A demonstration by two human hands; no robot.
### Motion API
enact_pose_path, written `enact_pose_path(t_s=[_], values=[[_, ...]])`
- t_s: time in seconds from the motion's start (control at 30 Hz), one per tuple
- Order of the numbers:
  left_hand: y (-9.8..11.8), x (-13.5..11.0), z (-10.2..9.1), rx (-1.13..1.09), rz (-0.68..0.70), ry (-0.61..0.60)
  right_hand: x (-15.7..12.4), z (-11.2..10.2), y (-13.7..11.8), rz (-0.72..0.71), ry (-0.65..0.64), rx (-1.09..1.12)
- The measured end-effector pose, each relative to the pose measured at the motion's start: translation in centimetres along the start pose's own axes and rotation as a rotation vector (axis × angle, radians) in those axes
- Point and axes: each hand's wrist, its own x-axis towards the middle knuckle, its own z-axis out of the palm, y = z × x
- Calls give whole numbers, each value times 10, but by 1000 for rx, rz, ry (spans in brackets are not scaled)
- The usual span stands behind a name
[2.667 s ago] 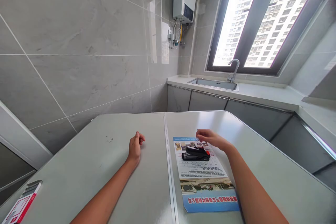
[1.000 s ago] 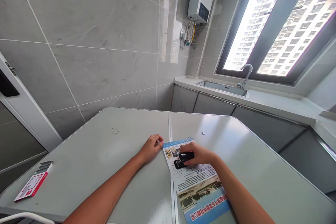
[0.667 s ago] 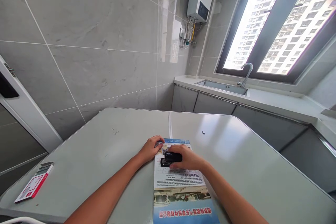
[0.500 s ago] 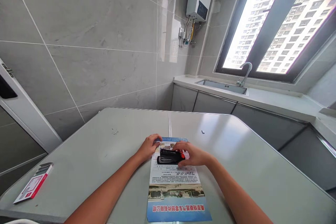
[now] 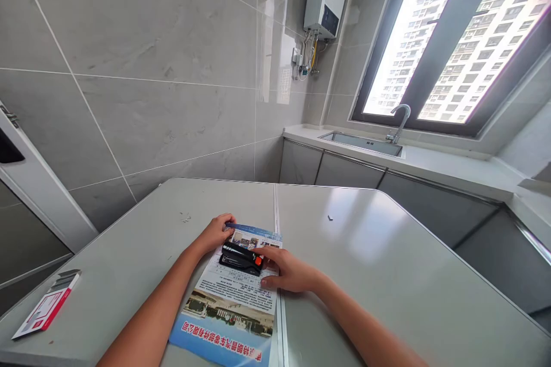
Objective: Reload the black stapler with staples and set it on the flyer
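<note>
A printed leaflet (image 5: 228, 304) with a blue lower edge lies on the grey table (image 5: 387, 264), turned at an angle across the table's centre seam. A black stapler (image 5: 239, 257) with a red end rests on the leaflet's upper part. My left hand (image 5: 214, 233) is closed on the leaflet's far left corner. My right hand (image 5: 287, 270) lies on the leaflet's right edge with fingers stretched toward the stapler's red end, touching it.
A red and white small box (image 5: 43, 312) lies near the table's left edge. A tiny metal piece (image 5: 330, 218) sits on the table's right half. Beyond stand a tiled wall, a sink with a tap (image 5: 398, 123) and a window.
The leaflet and stapler have slid and turned to the left across the seam. My left hand moved left with the leaflet's corner. My right hand loosened from the stapler to its red end.
</note>
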Motion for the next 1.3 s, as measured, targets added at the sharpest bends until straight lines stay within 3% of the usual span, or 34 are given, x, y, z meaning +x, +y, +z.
enact_pose_path(t_s=[0.1,0.2,0.3,0.47,0.57,0.7,1.0,1.13,1.3], values=[[-11,0,-11,128,18,-12,2,-3,9,-6,86,-12],[-20,2,-11,278,41,-27,-5,-26,38,170,403,-169],[-23,3,-3,393,40,-19,-27,-62,75,374,673,-424],[-21,4,10,505,67,15,-68,-106,121,578,832,-526],[-21,5,13,543,69,27,-76,-111,135,640,826,-552],[-21,6,12,562,16,33,-74,-106,140,618,772,-570],[-24,5,16,583,-45,76,-57,-92,121,543,765,-513],[-20,4,18,577,-22,76,-19,-62,94,434,732,-437],[-9,5,23,567,50,17,71,-27,71,253,583,-338]])
